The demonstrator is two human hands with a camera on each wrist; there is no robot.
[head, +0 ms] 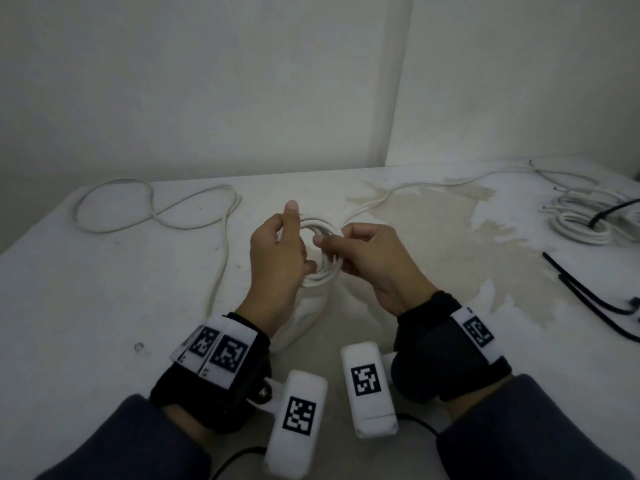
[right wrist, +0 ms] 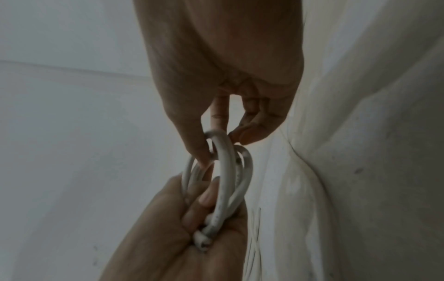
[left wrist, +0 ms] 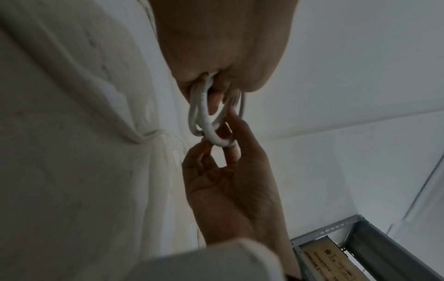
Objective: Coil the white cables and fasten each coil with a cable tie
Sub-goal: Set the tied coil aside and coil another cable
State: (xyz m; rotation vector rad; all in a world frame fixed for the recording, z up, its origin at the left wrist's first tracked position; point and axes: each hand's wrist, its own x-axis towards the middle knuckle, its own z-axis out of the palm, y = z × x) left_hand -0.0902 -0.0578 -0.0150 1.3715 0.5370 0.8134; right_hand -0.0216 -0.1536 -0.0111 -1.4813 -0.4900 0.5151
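Observation:
A small coil of white cable hangs above the middle of the table, held between both hands. My left hand grips its left side with curled fingers, the index finger pointing up. My right hand pinches the right side between thumb and fingers. In the left wrist view the coil runs from the left hand down to the right hand's pinch. The right wrist view shows the coil with a cut end lying in the left hand, under the right hand. The cable's loose tail trails back right.
Another loose white cable loops across the table's back left. At the far right lie tied white coils and black cable ties. A brown stain marks the cloth. Walls stand close behind.

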